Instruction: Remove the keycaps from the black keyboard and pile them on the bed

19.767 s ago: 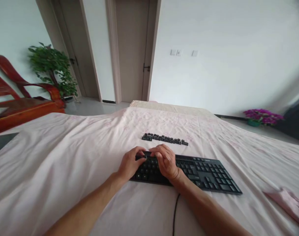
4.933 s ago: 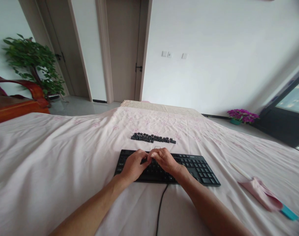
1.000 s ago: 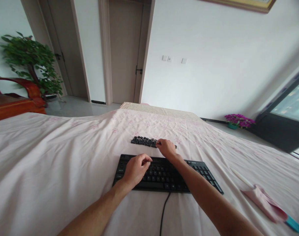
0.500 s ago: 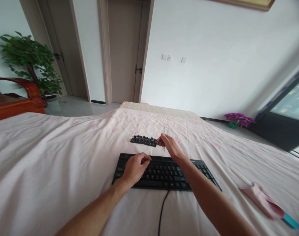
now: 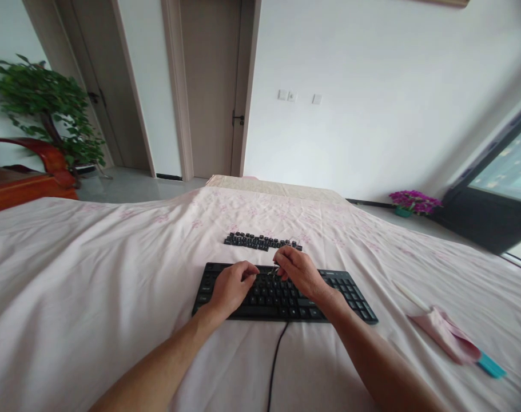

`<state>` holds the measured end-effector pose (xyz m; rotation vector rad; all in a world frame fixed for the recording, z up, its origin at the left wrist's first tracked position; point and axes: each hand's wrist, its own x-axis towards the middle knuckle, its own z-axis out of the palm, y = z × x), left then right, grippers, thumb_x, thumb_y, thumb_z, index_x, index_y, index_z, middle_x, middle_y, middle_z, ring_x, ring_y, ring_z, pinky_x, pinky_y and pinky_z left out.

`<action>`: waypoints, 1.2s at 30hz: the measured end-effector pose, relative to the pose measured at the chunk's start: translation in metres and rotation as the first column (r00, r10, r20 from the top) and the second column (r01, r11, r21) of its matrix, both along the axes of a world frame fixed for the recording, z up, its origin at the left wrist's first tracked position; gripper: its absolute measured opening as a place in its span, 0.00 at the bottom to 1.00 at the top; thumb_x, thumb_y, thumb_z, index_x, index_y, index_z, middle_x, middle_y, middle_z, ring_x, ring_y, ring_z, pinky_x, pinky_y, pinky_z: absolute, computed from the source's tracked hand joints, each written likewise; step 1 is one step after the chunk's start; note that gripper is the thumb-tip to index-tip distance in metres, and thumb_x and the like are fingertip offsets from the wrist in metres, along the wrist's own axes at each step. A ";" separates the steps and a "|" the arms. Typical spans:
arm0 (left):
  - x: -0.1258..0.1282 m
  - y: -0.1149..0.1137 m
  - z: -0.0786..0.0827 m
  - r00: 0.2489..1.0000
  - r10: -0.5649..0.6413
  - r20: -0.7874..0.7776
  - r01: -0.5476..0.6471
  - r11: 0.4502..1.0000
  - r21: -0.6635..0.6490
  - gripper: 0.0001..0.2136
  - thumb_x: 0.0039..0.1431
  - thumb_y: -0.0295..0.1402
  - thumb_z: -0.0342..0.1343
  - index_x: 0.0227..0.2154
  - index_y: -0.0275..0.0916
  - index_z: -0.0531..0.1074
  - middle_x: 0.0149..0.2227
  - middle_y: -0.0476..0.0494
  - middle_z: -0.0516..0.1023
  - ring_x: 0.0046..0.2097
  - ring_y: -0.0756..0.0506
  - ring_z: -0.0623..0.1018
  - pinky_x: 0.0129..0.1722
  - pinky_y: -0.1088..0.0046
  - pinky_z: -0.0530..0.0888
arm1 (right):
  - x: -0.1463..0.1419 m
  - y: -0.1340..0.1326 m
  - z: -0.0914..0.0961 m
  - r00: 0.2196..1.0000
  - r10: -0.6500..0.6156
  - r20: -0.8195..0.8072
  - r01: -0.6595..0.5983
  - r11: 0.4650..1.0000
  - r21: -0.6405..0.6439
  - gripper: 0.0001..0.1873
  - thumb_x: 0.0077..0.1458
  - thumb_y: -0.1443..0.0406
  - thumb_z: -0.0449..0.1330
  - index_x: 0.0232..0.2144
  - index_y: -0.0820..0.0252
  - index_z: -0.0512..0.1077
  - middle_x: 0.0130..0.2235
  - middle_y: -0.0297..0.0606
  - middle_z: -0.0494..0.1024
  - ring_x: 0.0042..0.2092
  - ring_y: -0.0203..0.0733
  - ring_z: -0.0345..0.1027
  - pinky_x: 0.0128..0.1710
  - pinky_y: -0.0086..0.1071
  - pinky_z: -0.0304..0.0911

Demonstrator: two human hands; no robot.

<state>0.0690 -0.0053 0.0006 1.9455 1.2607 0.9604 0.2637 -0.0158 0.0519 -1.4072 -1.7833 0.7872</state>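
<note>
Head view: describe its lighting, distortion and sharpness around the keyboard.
Head view: soft daylight, no glare on the keyboard; wide-angle bending tilts the door frame and window; whatever sits between left hand and right hand is too soft to identify.

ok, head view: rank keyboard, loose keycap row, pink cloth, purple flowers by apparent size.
1. keyboard
2. pink cloth
3. loose keycap row and purple flowers: look alike; flowers sit far off, so unranked.

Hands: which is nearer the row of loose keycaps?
The right hand, at the keyboard's far edge near the loose keycaps; the left hand rests nearer its front edge.
</note>
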 end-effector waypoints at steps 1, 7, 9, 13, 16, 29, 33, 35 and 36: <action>0.000 0.000 0.000 1.000 0.002 -0.002 -0.002 1.000 -0.001 0.07 0.55 0.29 0.52 0.34 0.41 0.75 0.34 0.49 0.80 0.37 0.48 0.77 0.38 0.75 0.70 | 0.000 -0.003 -0.001 1.000 0.015 0.001 -0.015 1.000 0.015 0.13 0.60 0.58 0.50 0.31 0.60 0.68 0.24 0.32 0.70 0.26 0.35 0.68 0.25 0.25 0.64; 0.000 -0.001 -0.001 1.000 0.001 -0.007 -0.001 1.000 0.003 0.07 0.55 0.30 0.53 0.34 0.42 0.75 0.34 0.49 0.80 0.37 0.48 0.77 0.38 0.75 0.69 | -0.004 -0.012 -0.006 0.992 0.106 0.064 -0.113 0.988 0.106 0.11 0.61 0.61 0.50 0.30 0.59 0.67 0.29 0.34 0.70 0.29 0.34 0.66 0.30 0.27 0.63; 0.000 -0.001 0.000 1.000 0.001 -0.013 -0.001 1.000 0.004 0.07 0.55 0.31 0.53 0.34 0.42 0.75 0.34 0.49 0.80 0.37 0.48 0.77 0.38 0.75 0.69 | -0.004 -0.014 -0.004 0.984 0.139 0.108 -0.155 0.975 0.157 0.11 0.62 0.62 0.50 0.30 0.59 0.67 0.31 0.34 0.70 0.32 0.35 0.65 0.33 0.27 0.62; 0.001 -0.002 0.001 0.999 -0.005 -0.033 0.006 1.000 0.016 0.06 0.55 0.31 0.53 0.34 0.42 0.75 0.34 0.49 0.80 0.37 0.48 0.77 0.38 0.75 0.69 | -0.004 -0.014 -0.001 0.959 0.216 0.183 -0.252 0.946 0.205 0.09 0.62 0.65 0.51 0.30 0.60 0.67 0.32 0.35 0.70 0.35 0.36 0.64 0.37 0.28 0.61; 0.001 -0.004 0.002 0.998 -0.009 -0.064 0.011 0.999 0.032 0.07 0.55 0.30 0.53 0.34 0.42 0.75 0.35 0.50 0.79 0.37 0.48 0.77 0.39 0.75 0.68 | -0.003 -0.011 -0.004 0.952 0.246 0.181 -0.281 0.938 0.203 0.09 0.61 0.64 0.51 0.30 0.60 0.67 0.32 0.34 0.70 0.35 0.36 0.64 0.37 0.29 0.61; 0.017 0.006 0.003 0.926 -0.100 -0.365 0.179 0.965 0.191 0.05 0.55 0.37 0.58 0.33 0.45 0.77 0.31 0.49 0.77 0.37 0.44 0.75 0.35 0.72 0.65 | -0.001 -0.002 -0.030 0.949 0.269 0.162 -0.312 0.863 0.397 0.12 0.64 0.60 0.50 0.32 0.58 0.69 0.33 0.36 0.68 0.37 0.37 0.65 0.40 0.32 0.62; 0.022 0.008 0.001 0.928 -0.124 -0.351 0.205 0.957 0.206 0.07 0.58 0.38 0.56 0.31 0.43 0.76 0.29 0.49 0.75 0.34 0.46 0.74 0.34 0.73 0.65 | -0.001 -0.002 -0.033 0.960 0.233 0.158 -0.279 0.861 0.426 0.15 0.65 0.59 0.47 0.31 0.58 0.69 0.32 0.36 0.68 0.36 0.38 0.65 0.39 0.33 0.62; 0.023 0.009 0.000 0.931 -0.147 -0.333 0.228 0.948 0.221 0.07 0.59 0.38 0.55 0.32 0.44 0.76 0.29 0.49 0.74 0.34 0.47 0.74 0.34 0.74 0.65 | -0.001 -0.002 -0.035 0.969 0.190 0.159 -0.242 0.866 0.437 0.15 0.65 0.60 0.46 0.32 0.58 0.69 0.32 0.37 0.69 0.35 0.38 0.65 0.39 0.33 0.62; 0.024 0.009 -0.001 0.932 -0.161 -0.324 0.242 0.942 0.230 0.07 0.59 0.38 0.54 0.33 0.44 0.76 0.30 0.50 0.74 0.34 0.48 0.74 0.34 0.75 0.65 | 0.000 -0.003 -0.035 0.971 0.178 0.157 -0.230 0.865 0.446 0.15 0.66 0.60 0.46 0.32 0.58 0.69 0.32 0.37 0.69 0.35 0.38 0.65 0.39 0.33 0.62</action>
